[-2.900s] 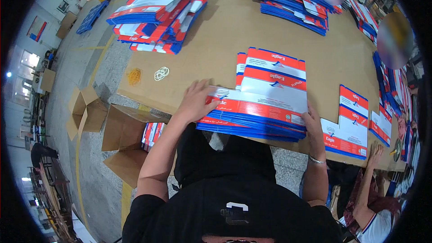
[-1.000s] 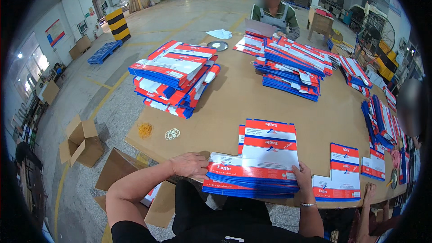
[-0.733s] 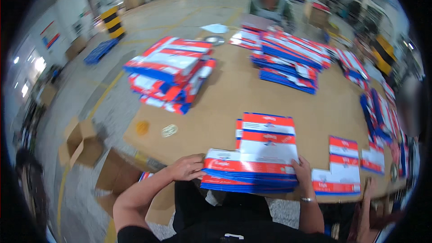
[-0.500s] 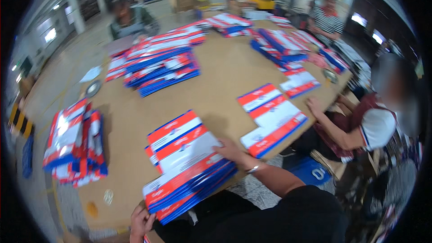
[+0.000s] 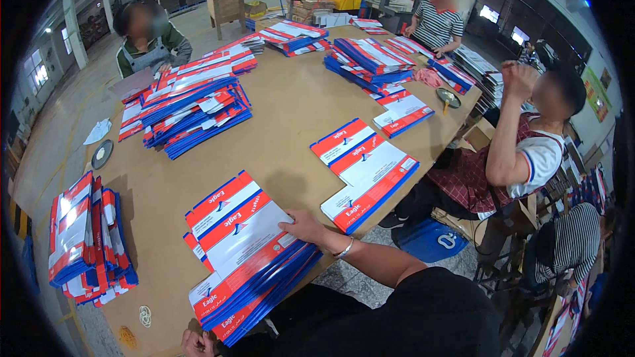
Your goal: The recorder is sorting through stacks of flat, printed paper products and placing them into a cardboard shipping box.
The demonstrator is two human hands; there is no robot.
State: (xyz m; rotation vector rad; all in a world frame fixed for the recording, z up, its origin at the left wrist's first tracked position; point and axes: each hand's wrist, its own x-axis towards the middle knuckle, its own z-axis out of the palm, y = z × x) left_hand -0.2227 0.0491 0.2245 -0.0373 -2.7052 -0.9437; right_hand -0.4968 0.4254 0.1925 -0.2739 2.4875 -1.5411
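the left hand (image 5: 198, 344) is by the near left corner of a pile of flat red, white and blue packs (image 5: 248, 238). part of this hand is cut off, so i cannot tell if it pinches. the right hand (image 5: 305, 227) touches the pile's right side with bent fingers; some are hidden, so i cannot tell if they squeeze. the pile sits at the table's (image 5: 291, 106) near edge. another pile (image 5: 86, 238) is at the left edge.

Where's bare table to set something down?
Widest: the middle of the table, between far-left heap, L-shaped packaging and the stack at the right hand. Narrower: between that stack and the near-left pile. Crowded: far right, with bundles, pink cloth, round dish.
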